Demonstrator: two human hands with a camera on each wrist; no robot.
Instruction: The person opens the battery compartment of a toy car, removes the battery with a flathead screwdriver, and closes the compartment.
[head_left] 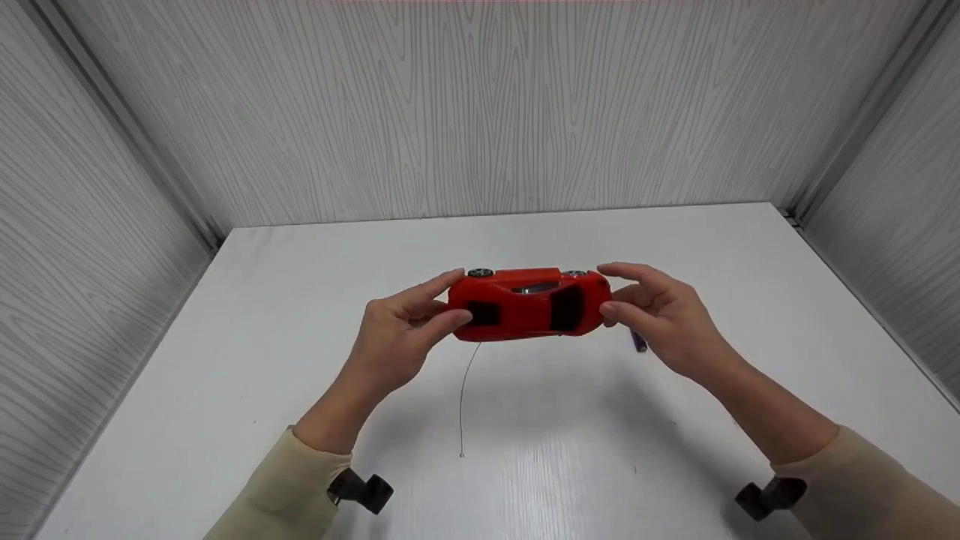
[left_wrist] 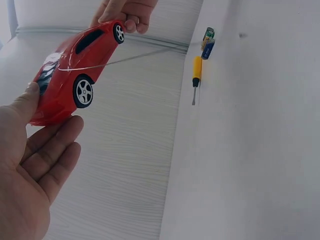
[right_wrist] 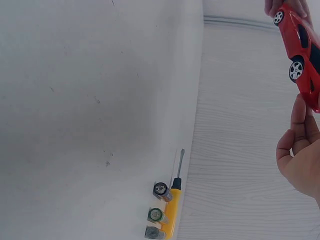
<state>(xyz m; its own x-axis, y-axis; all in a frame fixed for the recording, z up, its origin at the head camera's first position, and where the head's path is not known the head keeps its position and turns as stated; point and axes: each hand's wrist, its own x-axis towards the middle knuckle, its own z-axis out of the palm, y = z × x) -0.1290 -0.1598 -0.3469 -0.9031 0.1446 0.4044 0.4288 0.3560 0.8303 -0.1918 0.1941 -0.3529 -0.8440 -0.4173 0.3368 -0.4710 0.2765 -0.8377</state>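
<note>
From my head view, my right hand [head_left: 660, 319] hides the screwdriver [right_wrist: 173, 207] and batteries [right_wrist: 156, 215] beneath it; only a blurred purple tip peeks out below my grip.

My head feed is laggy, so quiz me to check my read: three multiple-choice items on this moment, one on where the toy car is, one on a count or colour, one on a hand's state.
1. Where is the red toy car?
A. Lying on the table
B. Held above the table between both hands
C. Leaning against the back wall

2. How many batteries lie beside the yellow-handled screwdriver?
A. One
B. Three
C. Five

3. What is the left hand doing?
A. Gripping one end of the car with thumb and fingers
B. Resting flat on the table
C. Holding the screwdriver

Answers: 1 B, the head view shows the left hand and the right hand at opposite ends, the car clear of the table. 2 B, the right wrist view shows three battery ends by the handle. 3 A, its thumb and fingers close round the car's end.
</note>
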